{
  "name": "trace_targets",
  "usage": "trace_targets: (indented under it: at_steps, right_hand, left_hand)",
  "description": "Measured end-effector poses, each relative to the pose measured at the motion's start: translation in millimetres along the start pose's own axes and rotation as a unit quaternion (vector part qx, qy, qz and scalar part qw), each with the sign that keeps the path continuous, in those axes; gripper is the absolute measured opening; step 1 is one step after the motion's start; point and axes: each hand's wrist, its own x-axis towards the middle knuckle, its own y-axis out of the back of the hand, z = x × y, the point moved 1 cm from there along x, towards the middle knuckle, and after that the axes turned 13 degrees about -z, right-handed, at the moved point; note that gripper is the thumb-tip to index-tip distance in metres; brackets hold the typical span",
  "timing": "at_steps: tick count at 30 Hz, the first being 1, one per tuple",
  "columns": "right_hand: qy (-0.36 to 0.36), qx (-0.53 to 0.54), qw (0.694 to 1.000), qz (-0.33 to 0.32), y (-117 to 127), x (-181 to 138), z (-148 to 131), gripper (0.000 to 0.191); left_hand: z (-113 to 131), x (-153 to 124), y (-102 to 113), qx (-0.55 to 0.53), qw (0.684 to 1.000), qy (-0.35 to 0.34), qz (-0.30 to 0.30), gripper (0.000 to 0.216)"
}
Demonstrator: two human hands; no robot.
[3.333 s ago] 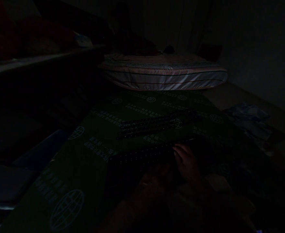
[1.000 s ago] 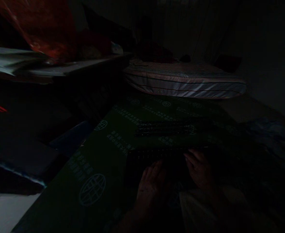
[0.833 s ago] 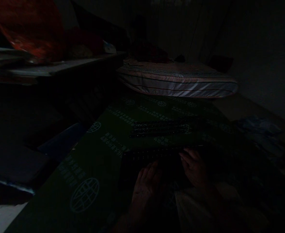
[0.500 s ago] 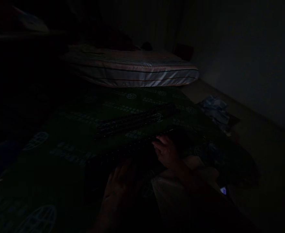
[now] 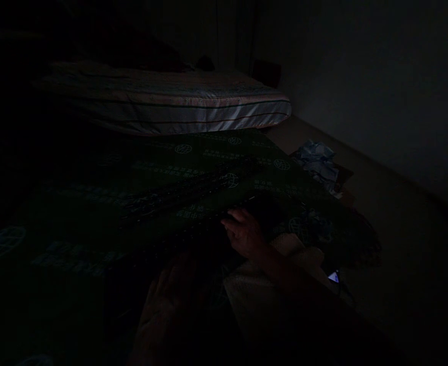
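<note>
The picture is very dark. A long dark piece (image 5: 186, 235) with rows of small bright dots lies slantwise on a green printed sheet (image 5: 71, 239). My left hand (image 5: 166, 290) rests low on the near side of this piece, its fingers stretched out and dim. At the piece's right part is my right hand (image 5: 243, 231), with fingers bent together near the dotted edge; what they hold, if anything, is hidden in shadow. Farther back, a bundle of dark dotted strips (image 5: 182, 190) lies roughly parallel to the piece.
A mattress with a striped cover (image 5: 209, 112) stands at the back. Crumpled pale-blue stuff (image 5: 317, 157) lies on the floor to the right. Light cloth (image 5: 254, 284) is under my right forearm. Beside it, a small lit screen (image 5: 334, 276) glows. A pale wall (image 5: 361, 76) rises at right.
The view has turned right, so the scene sits farther left. Both hands stay at about the same places on the dark piece; little finger movement can be made out.
</note>
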Motion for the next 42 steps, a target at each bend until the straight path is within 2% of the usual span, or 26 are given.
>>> trace_targets:
  at_steps: [12,23,33,38,42]
  right_hand:
    - [-0.007,0.007,1.0,-0.008,-1,-1,0,0.028]
    - [-0.006,0.005,1.0,-0.012,0,-2,-1,0.029]
    - [0.004,-0.005,1.0,0.013,2,-3,-3,0.027]
    - [0.005,0.012,1.0,0.02,0,-5,-4,0.028]
    - [0.008,0.016,1.0,0.025,-2,-7,-4,0.028]
  left_hand:
    - [1,-3,-1,-0.005,1.0,-0.002,-0.007,0.037]
    - [0,-4,-7,-0.002,1.0,-0.004,0.013,0.036]
    - [-2,-7,-13,0.026,0.999,-0.016,0.028,0.036]
    - [-4,-10,-26,0.081,0.994,-0.02,0.065,0.037]
    - [-5,-12,-29,0.08,0.992,-0.026,0.09,0.036]
